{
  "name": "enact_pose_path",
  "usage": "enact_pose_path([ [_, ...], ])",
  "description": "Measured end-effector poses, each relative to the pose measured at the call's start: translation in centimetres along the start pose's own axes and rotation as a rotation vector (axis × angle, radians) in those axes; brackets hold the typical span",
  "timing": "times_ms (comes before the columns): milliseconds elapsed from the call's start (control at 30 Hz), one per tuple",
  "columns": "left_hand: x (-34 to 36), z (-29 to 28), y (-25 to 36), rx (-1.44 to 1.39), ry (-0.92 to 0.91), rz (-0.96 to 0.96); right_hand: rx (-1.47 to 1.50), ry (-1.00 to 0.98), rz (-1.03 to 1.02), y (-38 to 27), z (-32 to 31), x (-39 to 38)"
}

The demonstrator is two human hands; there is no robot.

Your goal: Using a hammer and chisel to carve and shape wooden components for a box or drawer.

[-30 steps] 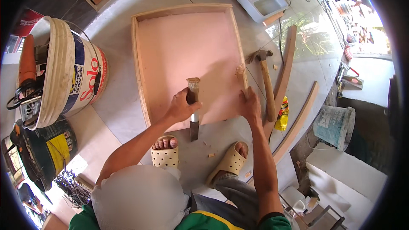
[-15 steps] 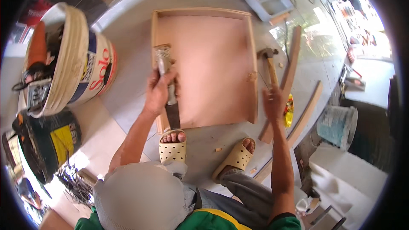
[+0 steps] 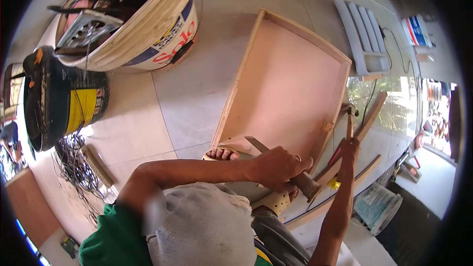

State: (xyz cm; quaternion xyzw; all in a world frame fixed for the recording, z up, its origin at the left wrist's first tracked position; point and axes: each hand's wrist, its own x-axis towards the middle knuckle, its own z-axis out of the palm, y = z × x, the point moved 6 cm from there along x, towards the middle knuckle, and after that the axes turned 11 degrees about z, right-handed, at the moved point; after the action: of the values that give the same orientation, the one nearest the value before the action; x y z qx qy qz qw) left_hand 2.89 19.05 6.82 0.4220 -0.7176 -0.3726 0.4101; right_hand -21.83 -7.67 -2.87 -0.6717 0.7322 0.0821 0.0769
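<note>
My left hand (image 3: 277, 167) is closed round a chisel (image 3: 306, 187), its flat blade up toward the tray's near edge and its worn metal butt pointing down to the right. On the right, my right hand (image 3: 349, 151) has its fingers round the wooden handle of a hammer (image 3: 350, 127). The hammer's head is beside the right wall of a shallow wooden tray (image 3: 235, 91) with a pinkish bottom panel. That tray lies tilted on the floor beyond my feet, and my left hand is just off its near end. A rough, chipped spot shows on its right wall.
A big white bucket (image 3: 185, 34) with power tools and a dark green bucket (image 3: 59, 108) stand at left, near tangled wire (image 3: 74, 167). Wood strips (image 3: 373, 113) lie right of the tray. Beyond are a grey plastic organiser (image 3: 362, 34) and a teal pail (image 3: 377, 207).
My left hand has swung the chisel right and nearer to me, turning its butt downward. My right hand has closed on the hammer handle. The view has turned, so the tray appears rotated.
</note>
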Motion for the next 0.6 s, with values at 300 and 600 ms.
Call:
enact_pose_path([
  [300,-1.1,-4.0,-2.7,0.24,0.163,-0.068,0.888,-0.089,-0.085,-3.5,-8.1,-6.7],
  [600,-1.6,-8.9,-1.2,0.255,0.456,0.078,1.139,-0.241,-0.462,-13.8,-13.0,-16.6],
])
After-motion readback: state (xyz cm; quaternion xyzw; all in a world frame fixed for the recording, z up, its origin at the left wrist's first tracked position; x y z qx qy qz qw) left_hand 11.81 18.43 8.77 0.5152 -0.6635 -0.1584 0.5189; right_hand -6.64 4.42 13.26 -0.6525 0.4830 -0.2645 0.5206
